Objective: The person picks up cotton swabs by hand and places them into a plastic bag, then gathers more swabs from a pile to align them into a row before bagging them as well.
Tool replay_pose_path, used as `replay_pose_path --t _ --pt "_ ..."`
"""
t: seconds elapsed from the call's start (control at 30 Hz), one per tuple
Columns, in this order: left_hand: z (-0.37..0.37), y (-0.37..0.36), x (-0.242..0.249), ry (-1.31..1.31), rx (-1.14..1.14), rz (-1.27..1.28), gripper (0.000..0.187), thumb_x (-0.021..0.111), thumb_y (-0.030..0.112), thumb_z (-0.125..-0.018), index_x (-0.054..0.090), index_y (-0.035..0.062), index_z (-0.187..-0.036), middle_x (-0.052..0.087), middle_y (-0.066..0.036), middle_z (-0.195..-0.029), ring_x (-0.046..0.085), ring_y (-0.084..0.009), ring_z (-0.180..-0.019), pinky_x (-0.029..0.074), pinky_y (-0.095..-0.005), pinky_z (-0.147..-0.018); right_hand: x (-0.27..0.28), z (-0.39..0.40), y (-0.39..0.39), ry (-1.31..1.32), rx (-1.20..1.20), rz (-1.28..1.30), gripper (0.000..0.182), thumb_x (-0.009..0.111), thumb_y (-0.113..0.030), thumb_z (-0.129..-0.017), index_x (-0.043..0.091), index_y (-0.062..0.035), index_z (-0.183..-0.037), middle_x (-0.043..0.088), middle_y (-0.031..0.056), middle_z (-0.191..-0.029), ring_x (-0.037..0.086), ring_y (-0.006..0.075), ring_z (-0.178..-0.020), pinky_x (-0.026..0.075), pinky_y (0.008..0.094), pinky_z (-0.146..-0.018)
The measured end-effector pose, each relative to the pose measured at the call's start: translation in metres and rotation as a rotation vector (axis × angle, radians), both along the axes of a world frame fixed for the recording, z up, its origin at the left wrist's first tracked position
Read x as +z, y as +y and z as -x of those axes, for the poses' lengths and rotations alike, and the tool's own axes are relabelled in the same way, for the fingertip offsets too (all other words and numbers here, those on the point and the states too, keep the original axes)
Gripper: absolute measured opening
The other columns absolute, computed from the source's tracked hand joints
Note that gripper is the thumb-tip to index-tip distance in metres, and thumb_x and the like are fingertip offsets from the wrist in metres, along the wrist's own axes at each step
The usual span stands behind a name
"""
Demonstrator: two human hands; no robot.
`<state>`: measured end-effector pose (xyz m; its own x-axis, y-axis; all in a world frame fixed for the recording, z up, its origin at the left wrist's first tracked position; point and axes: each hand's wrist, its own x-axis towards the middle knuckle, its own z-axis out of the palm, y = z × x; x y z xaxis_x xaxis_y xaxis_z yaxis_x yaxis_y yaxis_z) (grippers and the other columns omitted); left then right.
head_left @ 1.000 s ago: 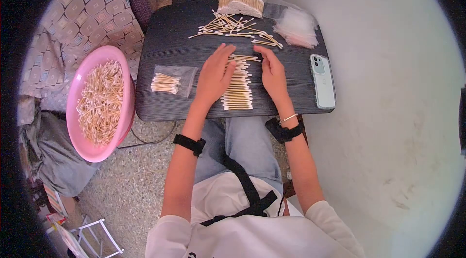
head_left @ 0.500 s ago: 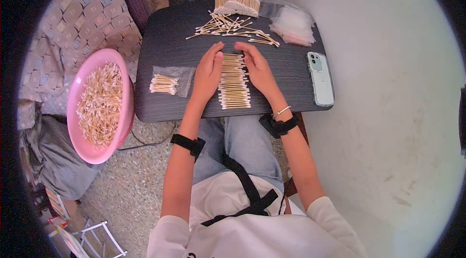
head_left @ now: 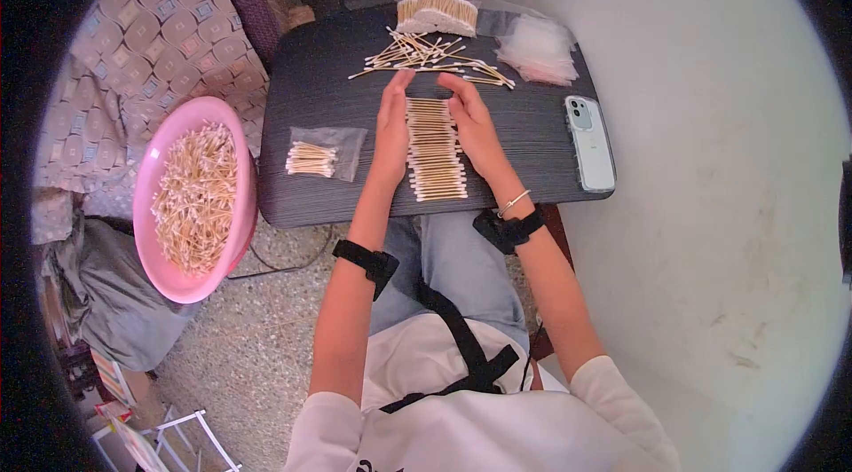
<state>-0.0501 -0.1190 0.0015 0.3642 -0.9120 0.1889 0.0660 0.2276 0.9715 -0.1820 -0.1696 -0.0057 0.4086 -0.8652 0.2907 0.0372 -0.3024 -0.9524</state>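
A long row of cotton swabs (head_left: 436,153) lies side by side on the dark table in front of me. My left hand (head_left: 391,130) stands on edge along the row's left side, fingers stretched out and touching or very near the swab tips. On the other side, my right hand (head_left: 473,128) rests against the upper right tips, its fingers extended and slightly bent. Neither hand grips anything. Beyond my fingertips is a loose, criss-crossed heap of cotton swabs (head_left: 415,52). Left of my left hand, a small clear bag (head_left: 349,153) has a bunch of swabs (head_left: 311,159) on or in it.
Bundled swabs (head_left: 439,12) sit at the table's far edge, with a stack of clear bags (head_left: 538,48) to their right. A phone (head_left: 591,144) lies near the right edge, by the wall (head_left: 710,161). A pink tub (head_left: 151,246) full of swabs stands left of the table (head_left: 524,130).
My left hand has straightened and turned more on edge along the row. The swabs' ends look more even. The whole view has shifted slightly.
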Motion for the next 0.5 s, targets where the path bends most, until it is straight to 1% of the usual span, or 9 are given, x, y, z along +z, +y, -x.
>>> replay_pose_path --t 0.1,0.2,0.3,0.4,0.5 --pt "-0.001 -0.004 -0.004 0.139 -0.012 0.075 0.056 0.027 0.039 -0.108 0.038 -0.0008 -0.146 0.049 -0.013 -0.145 0.039 -0.0215 -0.138 0.025 -0.0316 -0.115 -0.001 -0.001 0.001 -0.044 0.008 0.013 0.035 0.042 -0.006 -0.102 0.049 -0.0021 -0.136 0.054 0.0079 -0.134 0.048 0.0162 -0.127 0.032 0.0282 -0.109" --pt "0.005 0.001 0.005 0.015 -0.039 -0.006 0.056 0.026 0.038 -0.109 0.035 -0.0024 -0.147 0.046 -0.015 -0.147 0.037 -0.0228 -0.140 0.023 -0.0322 -0.117 0.000 -0.005 0.002 0.002 0.028 -0.013 0.035 0.042 -0.006 -0.102 0.048 -0.0016 -0.136 0.054 0.0080 -0.134 0.047 0.0160 -0.128 0.031 0.0279 -0.110" --pt "0.000 0.001 0.000 -0.005 -0.046 0.033 0.056 0.026 0.038 -0.108 0.034 -0.0024 -0.147 0.043 -0.015 -0.150 0.035 -0.0230 -0.141 0.021 -0.0327 -0.118 -0.001 -0.004 -0.002 -0.033 0.033 -0.026 0.035 0.042 -0.006 -0.102 0.048 -0.0022 -0.137 0.053 0.0084 -0.135 0.046 0.0169 -0.129 0.031 0.0289 -0.110" --pt "-0.010 0.010 -0.008 0.105 -0.041 0.052 0.056 0.027 0.039 -0.108 0.036 -0.0014 -0.146 0.039 -0.014 -0.152 0.034 -0.0230 -0.142 0.021 -0.0325 -0.118 0.006 0.015 0.012 0.072 -0.075 0.046 0.036 0.043 -0.008 -0.103 0.047 -0.0016 -0.138 0.052 0.0088 -0.136 0.046 0.0181 -0.129 0.031 0.0301 -0.111" --pt "-0.002 0.039 0.000 0.123 -0.007 0.027 0.056 0.029 0.040 -0.108 0.037 -0.0005 -0.146 0.038 -0.013 -0.153 0.033 -0.0231 -0.142 0.022 -0.0331 -0.118 0.012 0.030 0.042 0.073 -0.137 -0.008 0.041 0.043 -0.006 -0.100 0.042 -0.0016 -0.140 0.048 0.0168 -0.142 0.042 0.0291 -0.136 0.029 0.0382 -0.115"
